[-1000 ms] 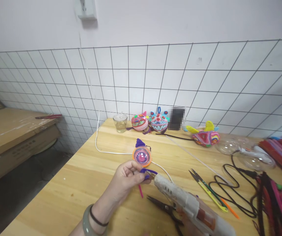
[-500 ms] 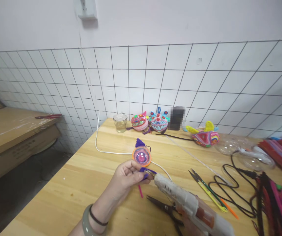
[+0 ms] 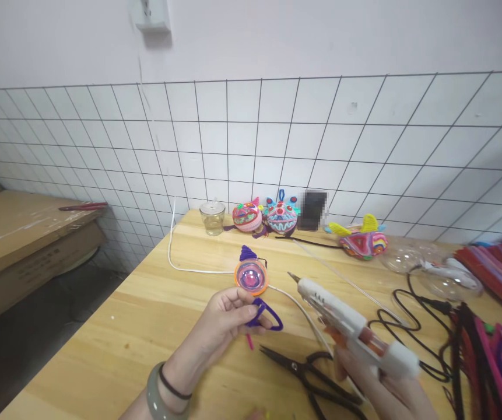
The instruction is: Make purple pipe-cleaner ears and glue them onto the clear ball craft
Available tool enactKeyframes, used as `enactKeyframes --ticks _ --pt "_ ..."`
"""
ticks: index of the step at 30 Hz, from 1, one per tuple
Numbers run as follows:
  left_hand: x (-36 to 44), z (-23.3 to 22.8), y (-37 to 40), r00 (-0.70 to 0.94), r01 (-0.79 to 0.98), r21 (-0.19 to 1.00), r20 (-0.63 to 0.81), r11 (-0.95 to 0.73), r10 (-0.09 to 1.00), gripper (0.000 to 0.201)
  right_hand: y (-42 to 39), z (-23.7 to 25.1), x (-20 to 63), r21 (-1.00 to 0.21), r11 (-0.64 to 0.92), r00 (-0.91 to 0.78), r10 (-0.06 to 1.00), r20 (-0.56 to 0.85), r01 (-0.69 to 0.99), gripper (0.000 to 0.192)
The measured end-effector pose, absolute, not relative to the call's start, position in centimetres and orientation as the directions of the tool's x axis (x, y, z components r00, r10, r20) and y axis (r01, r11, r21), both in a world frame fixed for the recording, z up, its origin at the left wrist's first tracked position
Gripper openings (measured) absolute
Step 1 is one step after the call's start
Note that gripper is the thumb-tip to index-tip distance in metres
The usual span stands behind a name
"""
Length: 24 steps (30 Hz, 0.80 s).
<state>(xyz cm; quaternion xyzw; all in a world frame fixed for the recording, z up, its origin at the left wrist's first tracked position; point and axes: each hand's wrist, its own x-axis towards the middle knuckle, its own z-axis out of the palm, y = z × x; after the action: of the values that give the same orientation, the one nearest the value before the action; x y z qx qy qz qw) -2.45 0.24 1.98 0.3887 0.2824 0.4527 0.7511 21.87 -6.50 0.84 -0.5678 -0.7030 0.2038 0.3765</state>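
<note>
Left hand (image 3: 227, 318) pinches purple pipe-cleaner loop (image 3: 266, 312); right hand (image 3: 377, 388) grips glue gun (image 3: 352, 324), nozzle clear of loop. Loop not yet attached to orange-rimmed dome (image 3: 251, 276).

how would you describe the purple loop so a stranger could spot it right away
Start at the wooden table and find the left hand near its front edge. The purple loop is pinched in its fingertips, just below the orange-rimmed dome. It is the only bare, open fuzzy wire ring.
</note>
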Motion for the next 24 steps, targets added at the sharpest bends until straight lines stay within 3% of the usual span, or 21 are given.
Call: enactKeyframes --ticks 3,5,12,24 --pt "-2.4 1.8 0.2 0.469 -0.445 0.839 -0.079 0.313 0.879 0.017 -4.6 0.6 23.1 -0.532 0.375 -0.141 0.893 0.428 0.759 0.016" --pt "-2.4 1.7 0.1 0.489 -0.437 0.838 -0.083 0.326 0.868 0.017 -3.6 0.0 24.0 -0.438 0.386 -0.192 0.885 0.424 0.811 0.020" --pt "-2.0 1.9 -0.1 0.479 -0.422 0.824 -0.152 0.378 0.864 0.023 -2.6 -2.1 25.6 -0.336 0.123 -0.002 0.942 0.337 0.934 0.022" --pt "-1.7 1.5 -0.1 0.503 -0.391 0.833 -0.163 0.391 0.849 0.021 -1.7 -3.8 25.9 -0.143 0.141 -0.075 0.919 0.387 0.980 0.034"
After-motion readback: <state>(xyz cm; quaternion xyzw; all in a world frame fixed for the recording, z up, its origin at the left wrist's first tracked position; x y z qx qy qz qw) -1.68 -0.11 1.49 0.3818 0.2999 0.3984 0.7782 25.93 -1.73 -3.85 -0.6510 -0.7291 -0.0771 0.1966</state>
